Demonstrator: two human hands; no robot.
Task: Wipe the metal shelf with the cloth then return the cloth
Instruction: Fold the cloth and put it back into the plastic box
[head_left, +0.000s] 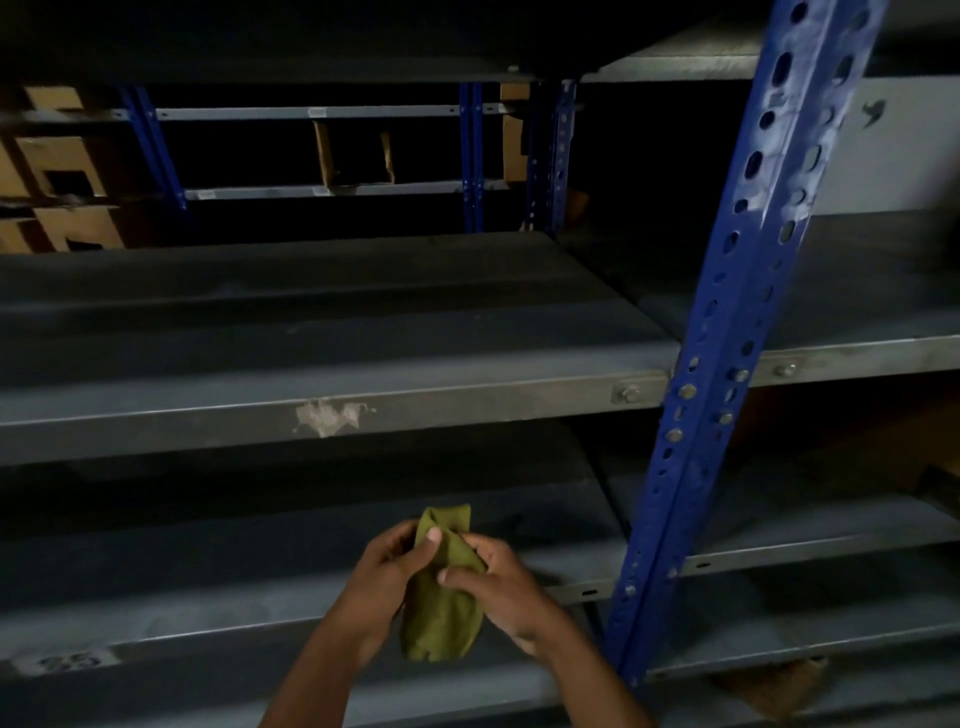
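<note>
An olive-green cloth (439, 618), folded into a narrow strip, hangs between both my hands low in the middle of the view. My left hand (387, 577) grips its left side with the thumb on top. My right hand (498, 582) pinches its right side. Both hands hover over the lower grey metal shelf (208, 613). Above it runs another grey metal shelf (311, 332), dusty, with a pale scraped patch (330, 415) on its front lip.
A blue perforated upright post (727, 338) stands just right of my hands, bolted to the shelf edges. More grey shelves continue to its right. Behind, a second rack holds cardboard boxes (57, 171) at the far left. The room is dim.
</note>
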